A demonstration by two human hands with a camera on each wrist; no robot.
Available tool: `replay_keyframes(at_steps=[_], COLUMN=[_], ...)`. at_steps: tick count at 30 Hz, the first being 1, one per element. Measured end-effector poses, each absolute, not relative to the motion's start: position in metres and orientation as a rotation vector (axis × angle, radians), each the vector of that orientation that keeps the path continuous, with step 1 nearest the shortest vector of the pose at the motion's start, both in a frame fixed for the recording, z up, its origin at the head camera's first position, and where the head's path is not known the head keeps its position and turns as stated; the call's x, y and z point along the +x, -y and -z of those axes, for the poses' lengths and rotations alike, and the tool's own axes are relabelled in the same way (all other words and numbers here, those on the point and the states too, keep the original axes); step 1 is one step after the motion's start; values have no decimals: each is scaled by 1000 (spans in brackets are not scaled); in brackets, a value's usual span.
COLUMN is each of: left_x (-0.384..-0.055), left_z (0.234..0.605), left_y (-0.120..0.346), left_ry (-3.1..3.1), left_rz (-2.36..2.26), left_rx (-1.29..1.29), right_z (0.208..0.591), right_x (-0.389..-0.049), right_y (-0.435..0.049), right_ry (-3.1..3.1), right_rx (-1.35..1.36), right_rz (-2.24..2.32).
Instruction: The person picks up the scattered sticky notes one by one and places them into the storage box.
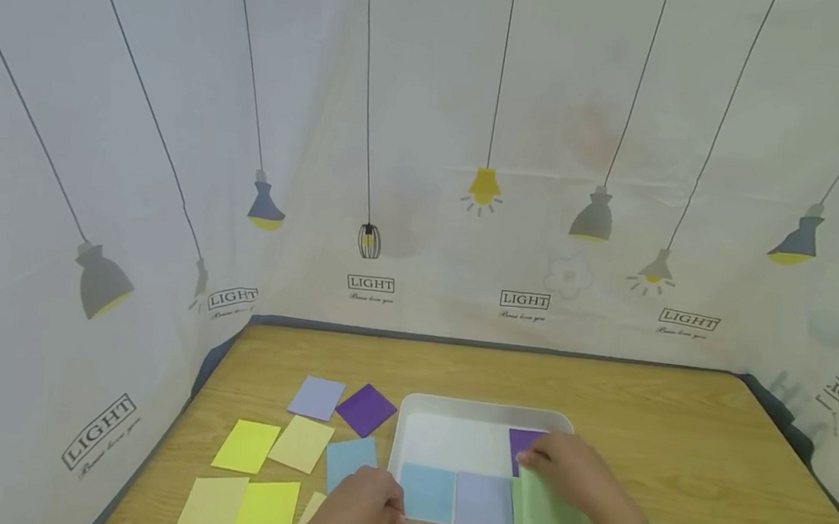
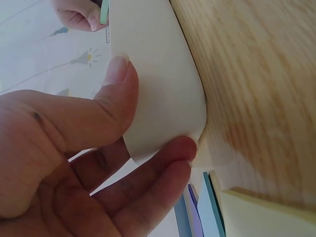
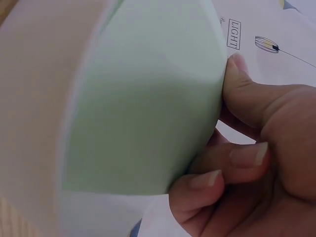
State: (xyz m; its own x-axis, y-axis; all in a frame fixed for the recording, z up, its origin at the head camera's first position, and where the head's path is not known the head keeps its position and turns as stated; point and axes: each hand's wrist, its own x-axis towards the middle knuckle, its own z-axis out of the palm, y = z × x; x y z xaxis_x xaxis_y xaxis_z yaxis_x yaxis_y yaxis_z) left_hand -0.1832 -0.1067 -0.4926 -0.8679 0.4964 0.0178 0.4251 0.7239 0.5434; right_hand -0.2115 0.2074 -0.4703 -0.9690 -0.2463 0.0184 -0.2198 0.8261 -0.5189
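My left hand [image 1: 361,506] grips the near left corner of a white tray [image 1: 449,439]. In the left wrist view its thumb lies over the tray's wall [image 2: 153,84] and its fingertips are at the lower edge. My right hand [image 1: 569,471] pinches the edge of a light green sticky note pad [image 1: 551,511] at the tray's near right corner. The right wrist view shows this pad bent and tilted, behind the tray's wall. Along the tray's near side lie a light blue pad [image 1: 427,493] and a lavender pad [image 1: 484,501]. A purple pad [image 1: 521,443], partly hidden by my right hand, lies behind the green.
Left of the tray on the wooden table [image 1: 702,453] lie several loose pads, among them a purple one [image 1: 367,410], a lavender one [image 1: 316,398], a blue one [image 1: 351,460] and a bright yellow one [image 1: 246,446]. A lamp-printed curtain [image 1: 430,313] encloses the table.
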Motion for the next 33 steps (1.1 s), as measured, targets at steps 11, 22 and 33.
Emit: replay_keyframes(at_steps=[11, 22, 33], left_x=[-183, -183, -182], left_z=[490, 490, 491], left_y=[107, 106, 106], left_ry=[-2789, -2818, -2821], left_rz=[-825, -804, -791], left_rx=[713, 731, 726], right_z=[490, 493, 499], right_x=[-213, -211, -213], right_y=[-202, -199, -200], right_ry=[-2950, -2966, -2975], right_rx=[-269, -230, -213], right_rz=[827, 789, 766])
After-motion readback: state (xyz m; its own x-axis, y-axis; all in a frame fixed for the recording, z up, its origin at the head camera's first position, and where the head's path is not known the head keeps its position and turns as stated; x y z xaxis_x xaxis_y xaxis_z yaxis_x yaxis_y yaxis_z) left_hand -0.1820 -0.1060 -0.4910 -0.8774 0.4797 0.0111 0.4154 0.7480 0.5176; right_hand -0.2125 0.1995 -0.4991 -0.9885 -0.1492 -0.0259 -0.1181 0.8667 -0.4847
